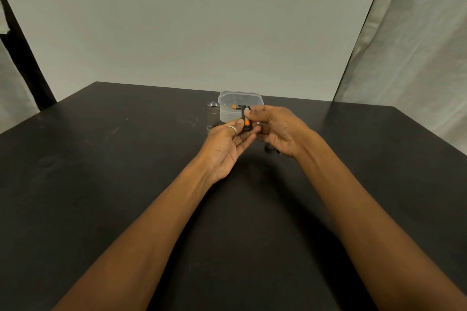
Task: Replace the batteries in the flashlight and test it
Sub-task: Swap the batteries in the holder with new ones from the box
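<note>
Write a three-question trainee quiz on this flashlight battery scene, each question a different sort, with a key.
1. True or false: the silver flashlight body lies on its side on the table.
2. What is in the clear container? A) a battery B) a screwdriver C) a coin
3. Fill in: the left hand and right hand together hold the black battery ____.

Key: 1 false, it stands upright; 2 A; 3 holder.

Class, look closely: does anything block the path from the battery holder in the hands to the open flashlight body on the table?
Nothing visible does. The flashlight body stands open-topped just left of the battery holder.
</note>
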`<state>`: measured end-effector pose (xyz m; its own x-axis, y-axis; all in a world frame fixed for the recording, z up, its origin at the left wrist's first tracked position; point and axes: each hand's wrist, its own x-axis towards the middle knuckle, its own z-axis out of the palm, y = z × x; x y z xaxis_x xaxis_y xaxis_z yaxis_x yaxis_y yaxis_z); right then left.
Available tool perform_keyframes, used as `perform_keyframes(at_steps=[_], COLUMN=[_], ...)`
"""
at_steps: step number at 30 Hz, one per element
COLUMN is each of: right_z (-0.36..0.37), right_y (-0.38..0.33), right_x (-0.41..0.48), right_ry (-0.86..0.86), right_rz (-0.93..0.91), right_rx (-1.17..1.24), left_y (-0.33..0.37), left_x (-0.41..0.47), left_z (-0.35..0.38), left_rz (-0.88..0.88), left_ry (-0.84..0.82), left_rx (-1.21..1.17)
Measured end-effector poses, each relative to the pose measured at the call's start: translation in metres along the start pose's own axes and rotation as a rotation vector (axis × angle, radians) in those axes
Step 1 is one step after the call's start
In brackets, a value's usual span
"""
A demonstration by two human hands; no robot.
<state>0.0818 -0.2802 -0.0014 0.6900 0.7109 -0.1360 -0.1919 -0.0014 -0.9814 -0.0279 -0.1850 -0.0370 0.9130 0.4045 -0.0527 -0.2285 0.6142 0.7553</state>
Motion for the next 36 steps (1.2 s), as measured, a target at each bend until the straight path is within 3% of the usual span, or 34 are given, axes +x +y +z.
perform_keyframes(at_steps=[9, 14, 18, 25, 36], right_z=[0.002, 0.003, 0.005, 0.009, 0.016], right_y=[-0.002, -0.005, -0.025, -0.047, -0.025], right_x=[0.002, 0.006, 0.022, 0.102, 0.162], right_ry=[0.13, 0.221, 0.307, 0.178, 0.046], right_rz=[-0.104, -0.22, -0.42, -0.38, -0.31], right_rx=[-0.186, -0.452, -0.772, -1.296, -1.554], left_y=[-0.004, -0.004, -0.002, -0.001, -0.003], left_x=[0.0, 0.0, 0.002, 0.003, 0.01], left_z=[0.003, 0.003, 0.004, 0.005, 0.002], left_rz=[0.051, 0.019, 0.008, -0.024, -0.032], left_ry=[0.044, 0.055, 0.086, 0.127, 0.144], left_rx=[0.137, 0.143, 0.124, 0.064, 0.05])
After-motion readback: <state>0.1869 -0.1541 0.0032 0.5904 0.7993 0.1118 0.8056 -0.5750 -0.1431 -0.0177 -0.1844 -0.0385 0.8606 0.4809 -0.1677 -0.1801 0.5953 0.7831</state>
